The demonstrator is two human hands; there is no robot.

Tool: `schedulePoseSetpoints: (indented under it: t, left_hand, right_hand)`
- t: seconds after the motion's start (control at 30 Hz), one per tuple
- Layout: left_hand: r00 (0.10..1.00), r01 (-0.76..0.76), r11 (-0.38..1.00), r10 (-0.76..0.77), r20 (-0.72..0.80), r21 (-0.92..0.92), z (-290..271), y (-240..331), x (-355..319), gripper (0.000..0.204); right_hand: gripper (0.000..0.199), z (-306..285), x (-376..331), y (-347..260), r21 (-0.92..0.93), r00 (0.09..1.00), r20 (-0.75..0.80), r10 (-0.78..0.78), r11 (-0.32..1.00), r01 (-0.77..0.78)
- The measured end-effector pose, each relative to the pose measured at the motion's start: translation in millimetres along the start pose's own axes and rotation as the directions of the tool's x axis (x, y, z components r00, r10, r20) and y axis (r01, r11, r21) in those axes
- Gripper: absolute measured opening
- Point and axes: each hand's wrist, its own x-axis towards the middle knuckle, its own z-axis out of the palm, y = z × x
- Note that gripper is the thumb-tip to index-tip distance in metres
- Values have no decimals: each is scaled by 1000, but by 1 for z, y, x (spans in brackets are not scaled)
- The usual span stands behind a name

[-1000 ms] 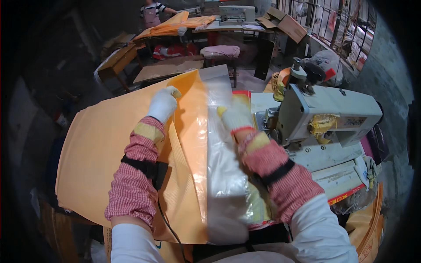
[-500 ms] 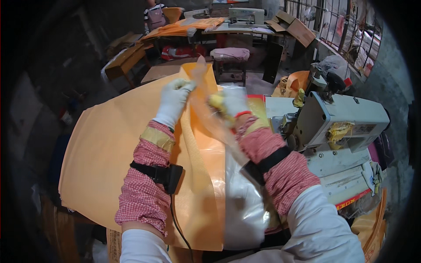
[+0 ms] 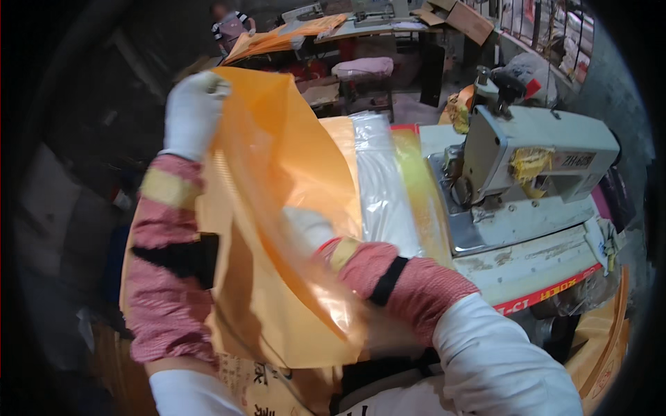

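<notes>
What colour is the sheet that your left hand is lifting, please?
Translucent orange; the head view shows the sheet in the left hand.

We see a large orange plastic bag (image 3: pixel 277 208), thin and half transparent, lifted up at its top corner, curving in a fold, we see its lower part lying flat, a clear plastic liner (image 3: pixel 385 187) just beside it.

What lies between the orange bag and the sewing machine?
A clear plastic sheet lies between the orange bag and the sewing machine, in the head view.
</notes>
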Motion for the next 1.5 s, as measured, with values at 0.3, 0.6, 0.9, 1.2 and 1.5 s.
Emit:
schedulePoseSetpoints:
  t: [0.3,0.6,0.9,1.2,1.5]
  left_hand:
    - [603,-677,675,280,747,293,-189,56,-91,3]
    - [880,346,928,-269,391,-140,-301,-15,50,19]
    - [962,-273,705,204,182,654,136,144,6,13]
    - [715,-561,741,659,234,-369,242,222,-106,10]
    - [678,-594,688,707,201,-416,222,228,-94,15]
  right_hand:
    - [24,-106,30,64,749,809,-31,587,550,-370]
    - [11,-200,2,-15,-69,757,-629,-178,982,174]
    - [20,-267,-189,21,901,964,138,226,375,-217]
    - [31,-333,-368,137,519,609,611,506,326,-791]
    - [32,-370,-328,115,-22,737,434,519,824,-567]
